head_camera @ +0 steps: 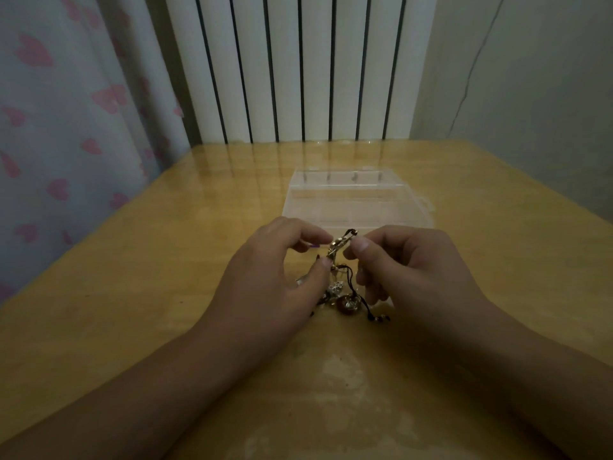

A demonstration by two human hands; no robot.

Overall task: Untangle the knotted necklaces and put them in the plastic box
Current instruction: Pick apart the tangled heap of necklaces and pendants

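A knotted bunch of necklaces [338, 257] with gold chain, black cord and a round brown pendant [346, 307] hangs between my hands just above the wooden table [166, 293]. My left hand [275, 273] pinches the gold part from the left with thumb and fingers. My right hand [408, 270] pinches the same part from the right at its top. The lower strands and pendant trail on the table. A clear plastic box [358, 200] with several compartments lies open just beyond my hands.
A white ribbed radiator [298, 68] stands behind the table's far edge. A curtain with pink hearts [66, 127] hangs at the left, and a plain wall is at the right. Bare tabletop lies on both sides of the box.
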